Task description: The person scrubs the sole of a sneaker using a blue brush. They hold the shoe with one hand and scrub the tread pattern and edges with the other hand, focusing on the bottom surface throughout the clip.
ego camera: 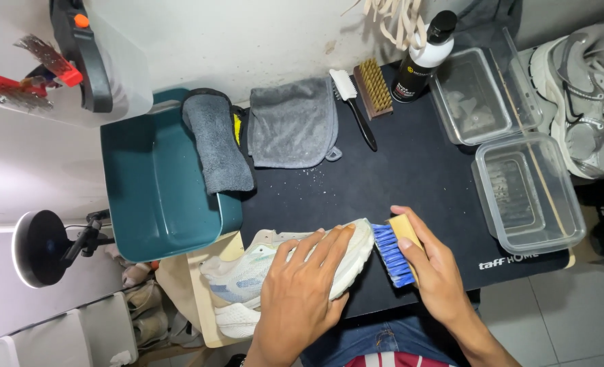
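White mesh sneaker (275, 268) lies on its side at the near edge of our black mat (417, 177). Our left hand (302, 292) presses flat on it, fingers spread. Our right hand (434, 265) grips a wooden brush (397, 248), blue bristles touching the toe. Left, a teal basin (156, 183) holds a grey cloth (217, 139).

Shoe (295, 261): pale knit mesh upper, smooth rubbery sole. Brush (398, 248): wooden block, blue plastic bristles. Mat (411, 177): matt black, faintly grained. Basin (156, 187): glossy teal plastic. Towels (292, 122): grey fluffy cloth. Containers (530, 194): clear glossy plastic. Bottle (421, 61): black, smooth, slightly shiny.
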